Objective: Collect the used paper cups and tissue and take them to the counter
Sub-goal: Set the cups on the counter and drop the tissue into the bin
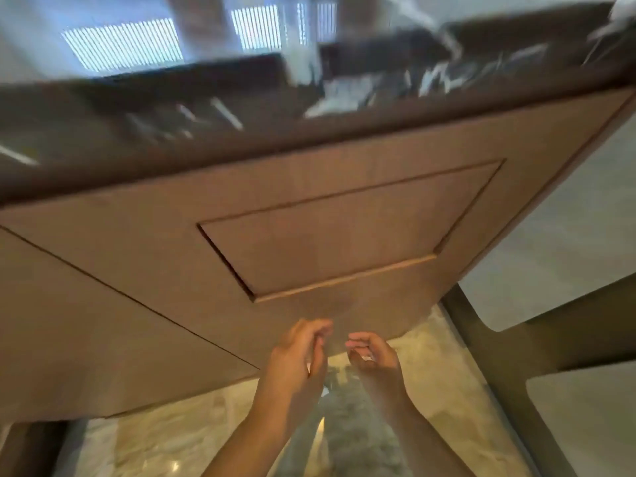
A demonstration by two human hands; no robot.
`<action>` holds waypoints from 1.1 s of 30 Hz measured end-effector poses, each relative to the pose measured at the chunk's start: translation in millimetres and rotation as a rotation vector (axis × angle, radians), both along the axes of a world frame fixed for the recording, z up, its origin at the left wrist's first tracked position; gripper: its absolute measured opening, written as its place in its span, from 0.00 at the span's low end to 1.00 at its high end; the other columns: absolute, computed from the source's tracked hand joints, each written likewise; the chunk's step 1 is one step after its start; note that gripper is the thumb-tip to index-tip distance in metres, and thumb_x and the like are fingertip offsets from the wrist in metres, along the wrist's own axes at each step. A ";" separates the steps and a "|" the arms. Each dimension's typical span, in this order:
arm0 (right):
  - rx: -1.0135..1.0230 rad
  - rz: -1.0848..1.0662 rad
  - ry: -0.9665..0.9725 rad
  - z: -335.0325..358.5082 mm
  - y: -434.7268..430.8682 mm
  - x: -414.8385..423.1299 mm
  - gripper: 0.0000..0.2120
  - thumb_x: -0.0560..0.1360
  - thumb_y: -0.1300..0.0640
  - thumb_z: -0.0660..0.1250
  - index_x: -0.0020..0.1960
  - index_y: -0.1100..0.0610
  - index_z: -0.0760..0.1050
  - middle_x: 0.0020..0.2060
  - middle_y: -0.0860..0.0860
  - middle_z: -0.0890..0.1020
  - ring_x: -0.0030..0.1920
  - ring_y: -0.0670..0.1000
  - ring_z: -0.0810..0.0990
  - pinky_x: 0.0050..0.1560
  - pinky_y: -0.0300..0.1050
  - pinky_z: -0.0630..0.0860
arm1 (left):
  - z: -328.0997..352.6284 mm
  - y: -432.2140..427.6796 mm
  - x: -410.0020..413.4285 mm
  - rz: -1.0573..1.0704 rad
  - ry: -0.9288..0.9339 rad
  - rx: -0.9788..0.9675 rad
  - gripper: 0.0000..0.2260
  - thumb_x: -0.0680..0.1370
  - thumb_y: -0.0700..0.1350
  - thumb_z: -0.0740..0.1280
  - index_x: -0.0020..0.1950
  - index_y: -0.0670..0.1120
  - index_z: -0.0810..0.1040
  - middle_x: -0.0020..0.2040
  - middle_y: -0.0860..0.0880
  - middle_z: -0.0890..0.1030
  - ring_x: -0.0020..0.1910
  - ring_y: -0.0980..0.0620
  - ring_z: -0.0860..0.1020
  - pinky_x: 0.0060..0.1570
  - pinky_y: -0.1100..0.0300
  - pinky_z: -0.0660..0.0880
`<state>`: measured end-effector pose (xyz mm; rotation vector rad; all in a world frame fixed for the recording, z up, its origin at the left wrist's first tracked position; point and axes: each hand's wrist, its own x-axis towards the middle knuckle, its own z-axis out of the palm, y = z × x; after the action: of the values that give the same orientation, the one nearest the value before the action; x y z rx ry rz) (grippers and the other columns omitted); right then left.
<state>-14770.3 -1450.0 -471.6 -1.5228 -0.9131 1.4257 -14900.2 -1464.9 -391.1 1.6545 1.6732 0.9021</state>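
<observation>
A person's two bare hands rise side by side before a wood-panelled counter front (pixel 241 242), seen from a head-worn camera tilted sharply and smeared by motion blur. The left hand (pixel 297 352) is held edge-on with its fingers loosely curled, thumb close to the fingertips; the right hand (pixel 373 354) is cupped, palm turned inward, fingers bent. The two hands are near each other but apart, with a narrow gap between them. A small pale glint shows at the right hand's fingers (pixel 366 357); whether it is a scrap of tissue, a ring or a reflection cannot be told, and no cup is seen in either hand. Above the panelling runs a dark, glossy marble tabletop (pixel 206 108) with white veins, its surface mirroring slatted windows; blur makes it impossible to say what, if anything, stands on it, so the paper cups and tissue cannot be placed. A recessed rectangular panel (pixel 344 232) sits in the counter front directly above the hands. Below them lies a polished stone floor (pixel 165 435), and a dark chair frame (pixel 537 342) stands at right.
</observation>
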 end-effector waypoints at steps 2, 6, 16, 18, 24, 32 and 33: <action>-0.006 0.032 -0.008 -36.2 -1.2 1.1 0.08 0.73 0.70 0.63 0.49 0.60 0.75 0.42 0.54 0.79 0.43 0.51 0.75 0.45 0.47 0.72 | -47.4 -5.9 0.2 -0.019 0.017 -0.073 0.14 0.78 0.39 0.61 0.51 0.59 0.74 0.45 0.64 0.75 0.45 0.69 0.74 0.44 0.81 0.64; -0.009 0.043 -0.005 -117.2 2.0 5.3 0.11 0.72 0.71 0.65 0.44 0.56 0.76 0.39 0.56 0.79 0.42 0.53 0.75 0.47 0.50 0.71 | -158.6 -5.7 -6.7 0.031 0.025 -0.236 0.08 0.78 0.40 0.60 0.53 0.50 0.76 0.46 0.56 0.79 0.46 0.59 0.77 0.40 0.75 0.66; -0.024 0.249 -0.144 -301.1 30.6 -4.2 0.09 0.70 0.69 0.67 0.43 0.55 0.76 0.38 0.53 0.81 0.40 0.49 0.78 0.41 0.31 0.72 | -396.8 18.9 -37.0 0.121 0.149 -0.518 0.10 0.78 0.43 0.60 0.58 0.47 0.74 0.49 0.50 0.79 0.41 0.52 0.76 0.42 0.64 0.71; -0.016 0.283 -0.174 -328.0 34.2 -7.9 0.08 0.70 0.68 0.67 0.44 0.56 0.77 0.38 0.53 0.80 0.41 0.48 0.78 0.41 0.29 0.72 | -430.7 21.1 -39.6 0.072 0.188 -0.567 0.11 0.77 0.45 0.63 0.59 0.47 0.74 0.51 0.48 0.79 0.44 0.51 0.78 0.44 0.63 0.72; 0.002 0.340 -0.203 -367.5 31.9 -13.6 0.08 0.71 0.67 0.67 0.44 0.54 0.76 0.39 0.52 0.79 0.41 0.48 0.78 0.41 0.26 0.71 | -490.3 25.3 -29.1 -0.124 0.444 -0.653 0.19 0.72 0.55 0.67 0.60 0.49 0.71 0.58 0.48 0.76 0.57 0.48 0.76 0.55 0.56 0.74; 0.013 0.357 -0.216 -373.0 27.8 -16.8 0.07 0.72 0.67 0.66 0.46 0.58 0.77 0.38 0.51 0.79 0.41 0.48 0.77 0.43 0.31 0.73 | -513.8 18.6 -7.7 -0.114 0.518 -0.736 0.21 0.74 0.57 0.60 0.64 0.50 0.68 0.62 0.48 0.74 0.59 0.46 0.74 0.55 0.55 0.70; 0.015 0.350 -0.216 -372.3 28.5 -17.9 0.07 0.72 0.67 0.66 0.46 0.58 0.77 0.37 0.49 0.78 0.40 0.47 0.77 0.43 0.31 0.73 | -514.8 18.3 -7.3 -0.113 0.512 -0.764 0.21 0.74 0.57 0.59 0.64 0.50 0.68 0.63 0.47 0.73 0.60 0.46 0.74 0.55 0.55 0.69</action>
<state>-14788.2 -1421.5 -843.8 -1.5816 -1.3725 1.5083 -14907.5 -1446.6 -905.9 1.4521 1.8826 -0.2543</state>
